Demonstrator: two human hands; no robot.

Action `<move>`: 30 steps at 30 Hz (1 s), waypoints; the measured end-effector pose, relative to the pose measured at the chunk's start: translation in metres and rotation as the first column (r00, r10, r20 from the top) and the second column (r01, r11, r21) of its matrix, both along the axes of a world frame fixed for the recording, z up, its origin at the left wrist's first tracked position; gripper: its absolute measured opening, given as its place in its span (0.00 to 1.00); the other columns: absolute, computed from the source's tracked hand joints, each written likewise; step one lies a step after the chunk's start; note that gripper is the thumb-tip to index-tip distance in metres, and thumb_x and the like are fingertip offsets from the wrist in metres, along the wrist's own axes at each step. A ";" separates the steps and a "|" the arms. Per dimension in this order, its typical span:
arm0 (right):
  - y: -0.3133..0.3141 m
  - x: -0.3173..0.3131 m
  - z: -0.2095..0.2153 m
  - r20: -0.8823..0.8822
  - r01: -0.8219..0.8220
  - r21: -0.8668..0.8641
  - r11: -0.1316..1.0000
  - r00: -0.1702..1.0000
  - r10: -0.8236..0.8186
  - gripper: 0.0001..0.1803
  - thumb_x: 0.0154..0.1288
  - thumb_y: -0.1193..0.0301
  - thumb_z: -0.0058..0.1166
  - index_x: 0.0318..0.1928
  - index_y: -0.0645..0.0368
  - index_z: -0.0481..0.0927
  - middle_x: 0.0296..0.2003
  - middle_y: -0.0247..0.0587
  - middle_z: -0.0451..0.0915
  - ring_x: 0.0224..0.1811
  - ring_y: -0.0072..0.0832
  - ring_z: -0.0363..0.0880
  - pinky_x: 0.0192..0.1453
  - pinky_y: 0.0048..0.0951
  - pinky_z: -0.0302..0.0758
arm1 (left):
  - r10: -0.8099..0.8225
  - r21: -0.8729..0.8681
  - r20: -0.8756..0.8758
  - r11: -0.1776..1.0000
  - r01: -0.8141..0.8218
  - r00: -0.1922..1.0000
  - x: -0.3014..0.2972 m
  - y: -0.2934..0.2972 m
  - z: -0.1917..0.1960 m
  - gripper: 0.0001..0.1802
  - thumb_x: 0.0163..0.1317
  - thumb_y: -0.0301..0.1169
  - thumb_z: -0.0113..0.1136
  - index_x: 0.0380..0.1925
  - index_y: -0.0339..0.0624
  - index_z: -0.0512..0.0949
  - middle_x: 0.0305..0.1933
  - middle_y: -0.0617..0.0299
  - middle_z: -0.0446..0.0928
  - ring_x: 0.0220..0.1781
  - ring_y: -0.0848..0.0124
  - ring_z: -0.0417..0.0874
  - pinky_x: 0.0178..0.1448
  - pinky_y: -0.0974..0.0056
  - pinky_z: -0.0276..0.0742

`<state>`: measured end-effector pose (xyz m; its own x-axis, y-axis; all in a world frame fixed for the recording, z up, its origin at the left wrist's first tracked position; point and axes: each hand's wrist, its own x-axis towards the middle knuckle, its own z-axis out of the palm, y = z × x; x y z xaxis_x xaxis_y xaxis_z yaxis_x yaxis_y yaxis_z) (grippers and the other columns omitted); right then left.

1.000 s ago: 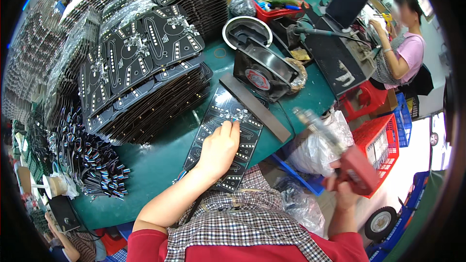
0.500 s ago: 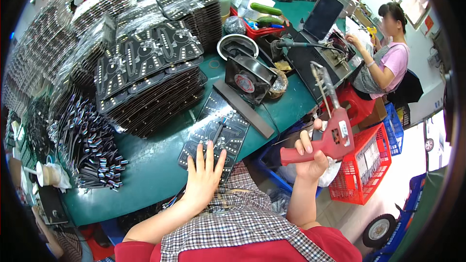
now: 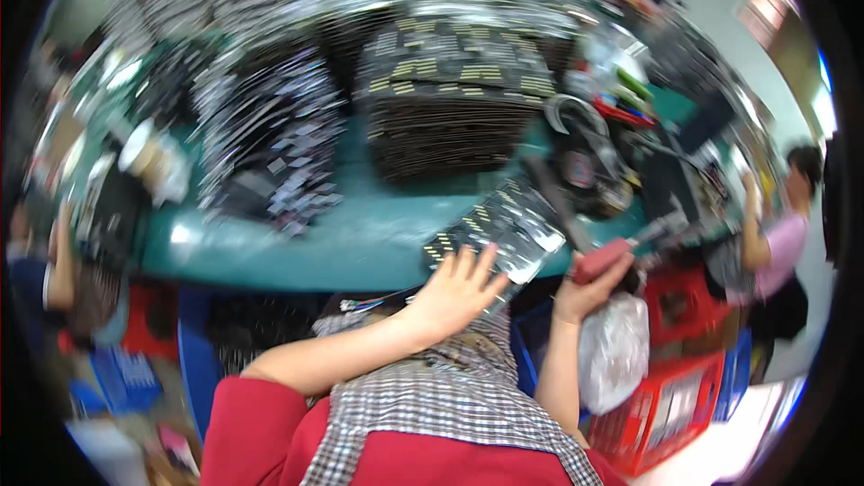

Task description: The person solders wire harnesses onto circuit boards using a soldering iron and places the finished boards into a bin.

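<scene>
My left hand (image 3: 457, 299) lies flat with fingers apart on the near edge of a black circuit board (image 3: 484, 219), which rests aslant at the table's front edge. To its right, my right hand (image 3: 580, 300) is closed around the handle of a red soldering gun (image 3: 601, 261). The gun's front end points right, away from the board, and is smeared by motion. A dark straight bar (image 3: 556, 201) lies along the board's right side. Behind the board stands a tall stack of similar black boards (image 3: 450, 139).
A heap of dark cables (image 3: 270, 162) lies left on the green table (image 3: 360, 247), with a spool (image 3: 147, 157) farther left. A black fan (image 3: 578, 166) stands right of the bar. Below my right hand are a clear plastic bag (image 3: 615, 351) and a red crate (image 3: 652, 418). A person (image 3: 776, 247) sits at right.
The view has swung left, so the table's things appear farther right and the picture is blurred. The soldering gun has come down closer to the table edge. My left hand stays on the board.
</scene>
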<state>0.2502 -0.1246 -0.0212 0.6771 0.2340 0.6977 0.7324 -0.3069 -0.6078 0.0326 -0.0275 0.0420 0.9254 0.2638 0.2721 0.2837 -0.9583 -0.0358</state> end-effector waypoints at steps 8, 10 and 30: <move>-0.023 0.029 0.013 0.414 0.175 -0.027 0.984 0.898 -0.149 0.42 0.53 0.64 0.66 0.63 0.68 0.58 0.57 0.57 0.67 0.56 0.47 0.71 0.57 0.42 0.72 | 0.261 -0.944 0.157 0.324 0.067 0.952 -0.274 -0.005 0.085 0.22 0.56 0.18 0.53 0.53 0.40 0.75 0.59 0.49 0.71 0.60 0.58 0.71 0.62 0.61 0.67; -0.027 0.036 0.010 0.464 0.129 0.022 0.991 0.877 -0.124 0.41 0.53 0.70 0.66 0.63 0.69 0.56 0.48 0.55 0.74 0.46 0.41 0.78 0.49 0.36 0.78 | 0.641 -0.993 -0.099 -0.014 -0.118 0.761 -0.362 -0.047 0.077 0.18 0.60 0.24 0.56 0.50 0.30 0.74 0.50 0.56 0.78 0.52 0.71 0.76 0.57 0.66 0.70; -0.036 0.012 0.049 0.468 -0.042 0.000 0.999 0.883 0.037 0.39 0.54 0.66 0.66 0.61 0.68 0.59 0.44 0.48 0.76 0.43 0.37 0.79 0.46 0.37 0.80 | 0.310 -0.150 -0.725 -0.943 -0.299 -0.615 -0.511 -0.250 -0.256 0.45 0.50 0.49 0.65 0.67 0.60 0.54 0.69 0.49 0.54 0.70 0.52 0.57 0.66 0.43 0.58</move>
<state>0.2621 -0.1608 0.0279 0.2621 0.2452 0.9334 0.9437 -0.2675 -0.1947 -0.4780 -0.2776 -0.2138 -0.8463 0.0721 -0.5277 0.1378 0.9867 -0.0862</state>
